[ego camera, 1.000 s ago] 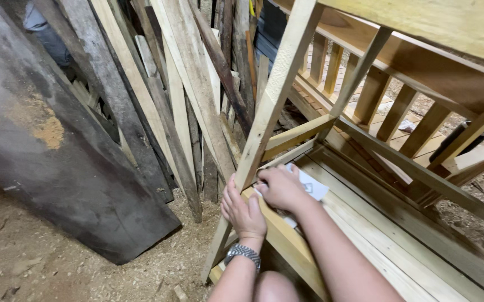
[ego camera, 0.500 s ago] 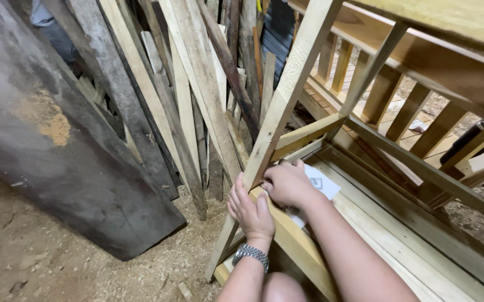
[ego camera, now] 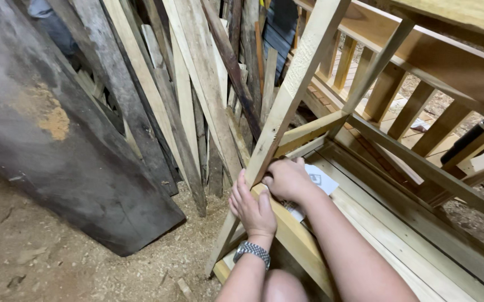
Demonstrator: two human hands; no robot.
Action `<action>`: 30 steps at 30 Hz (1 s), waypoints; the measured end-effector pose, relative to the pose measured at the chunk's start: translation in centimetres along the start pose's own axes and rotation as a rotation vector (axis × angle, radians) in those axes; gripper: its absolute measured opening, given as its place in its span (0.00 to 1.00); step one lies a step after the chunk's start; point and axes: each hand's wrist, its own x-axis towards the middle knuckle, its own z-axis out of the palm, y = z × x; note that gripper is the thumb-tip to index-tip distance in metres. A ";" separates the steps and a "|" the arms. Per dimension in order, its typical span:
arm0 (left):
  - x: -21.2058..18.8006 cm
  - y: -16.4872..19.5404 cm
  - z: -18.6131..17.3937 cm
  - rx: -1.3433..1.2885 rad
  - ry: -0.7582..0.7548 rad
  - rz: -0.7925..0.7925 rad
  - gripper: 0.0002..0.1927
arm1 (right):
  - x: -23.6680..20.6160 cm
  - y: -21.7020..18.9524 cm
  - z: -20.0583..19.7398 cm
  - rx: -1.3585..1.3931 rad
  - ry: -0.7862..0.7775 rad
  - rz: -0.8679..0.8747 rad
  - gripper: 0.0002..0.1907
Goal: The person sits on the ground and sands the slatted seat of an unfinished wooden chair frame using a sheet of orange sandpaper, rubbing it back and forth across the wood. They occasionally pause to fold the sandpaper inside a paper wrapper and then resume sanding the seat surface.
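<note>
A pale wooden furniture frame lies tilted, and its slanted leg (ego camera: 293, 89) crosses the middle of the view. My left hand (ego camera: 251, 206), with a metal watch (ego camera: 251, 250) on the wrist, wraps over the yellowish rail (ego camera: 298, 243) where it meets the leg, fingers lying against the leg. My right hand (ego camera: 287, 178) is closed just right of that joint, pressing a folded white sheet (ego camera: 319, 180) onto the rail. What the sheet is made of cannot be told. Both forearms come in from the bottom edge.
Many rough planks (ego camera: 197, 84) and a wide dark slab (ego camera: 68, 151) lean against the wall at left. Sawdust covers the dirt floor (ego camera: 40, 263). The frame's slats (ego camera: 387, 89) and flat boards (ego camera: 398, 246) fill the right side. A dark cylinder (ego camera: 468, 140) lies at far right.
Both hands stay at the same joint. My right hand has shifted a little along the rail with the white sheet, and the view has drifted slightly.
</note>
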 end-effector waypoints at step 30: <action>0.0 -0.3 0.3 0.007 0.021 0.010 0.37 | -3.8 3.2 6.1 1.221 0.474 0.288 0.19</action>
